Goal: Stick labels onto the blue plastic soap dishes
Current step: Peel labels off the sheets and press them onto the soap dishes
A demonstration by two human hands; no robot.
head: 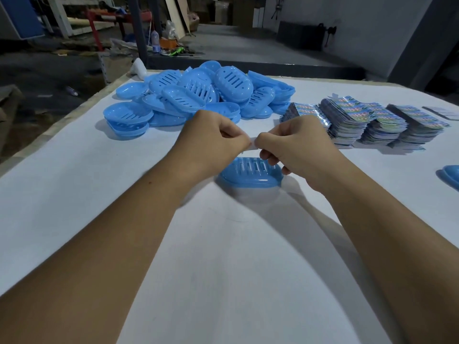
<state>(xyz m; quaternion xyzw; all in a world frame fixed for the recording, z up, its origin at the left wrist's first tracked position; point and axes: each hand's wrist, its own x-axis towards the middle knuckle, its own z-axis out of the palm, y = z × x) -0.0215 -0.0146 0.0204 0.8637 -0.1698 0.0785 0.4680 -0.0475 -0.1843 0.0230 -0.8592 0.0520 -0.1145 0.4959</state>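
1. Blue plastic soap dish lies upside down on the white bench, slotted base facing up, just beneath both hands; that turned-up face looks like the side meant to take the sticker.
2. Left hand and right hand meet at the centre of the view, fingers curled, both pinching a small white label between their fingertips. Judging by the grip, they are peeling it from its backing or stretching it flat for placing; which one cannot be told.
3. Heaped at twelve o'clock from the hands is a pile of soap dishes, loosely tumbled and within easy reach, probably those waiting for labels.
4. Toward two o'clock stand stacks of printed labels, several piles side by side, near the right hand for quick picking.
5. At three o'clock, on the bench's right edge, part of another blue dish shows, set apart from the heap, perhaps already done.
6. Beyond the bench lies a dim workshop floor with clutter.
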